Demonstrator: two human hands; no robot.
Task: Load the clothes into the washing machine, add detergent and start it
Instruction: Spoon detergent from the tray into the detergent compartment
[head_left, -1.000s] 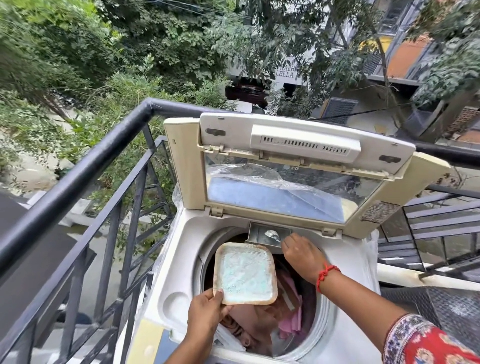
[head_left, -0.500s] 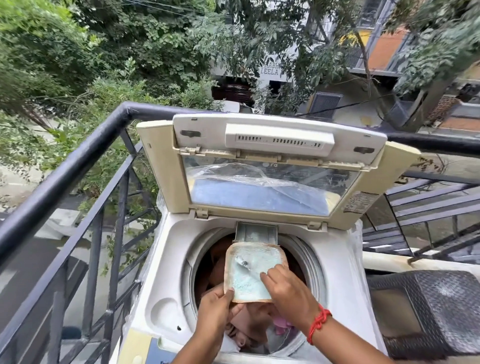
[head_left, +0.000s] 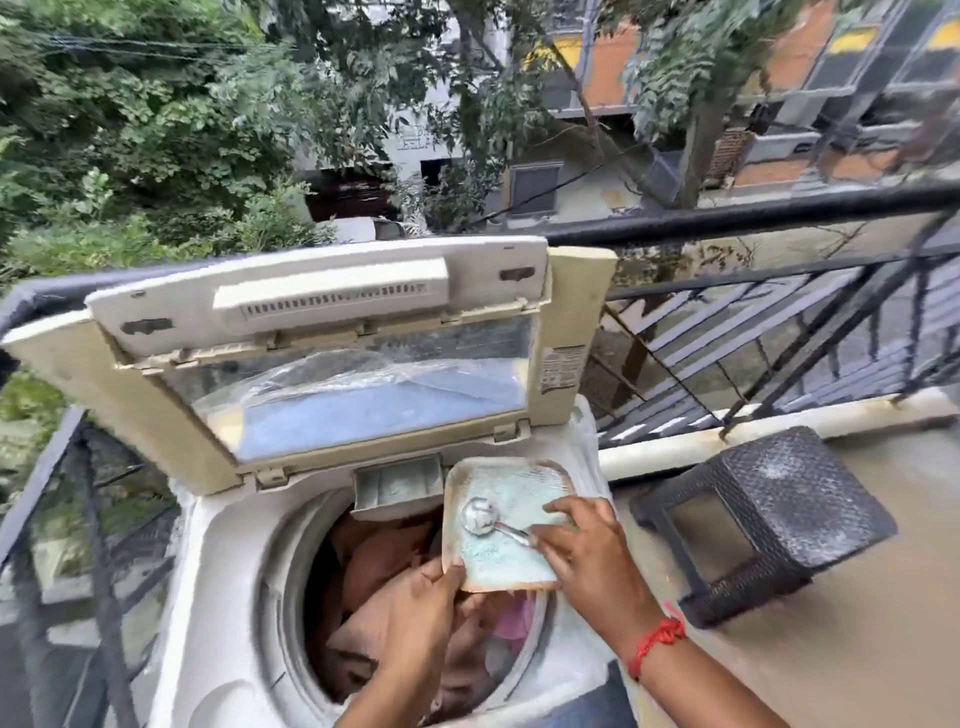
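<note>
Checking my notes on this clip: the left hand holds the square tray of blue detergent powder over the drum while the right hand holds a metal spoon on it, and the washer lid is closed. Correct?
Not quite. The cream washer lid stands open in the head view, not closed. The rest holds: left hand holds the square tray of blue powder; right hand holds the metal spoon.

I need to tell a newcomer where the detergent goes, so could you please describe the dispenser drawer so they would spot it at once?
Start at the washing machine with its lid raised. Just under the lid's hinge edge, at the back rim of the drum opening, a small grey-green drawer sticks out over the clothes. It is a fixed box, unlike the tray of blue powder held beside it.
</note>
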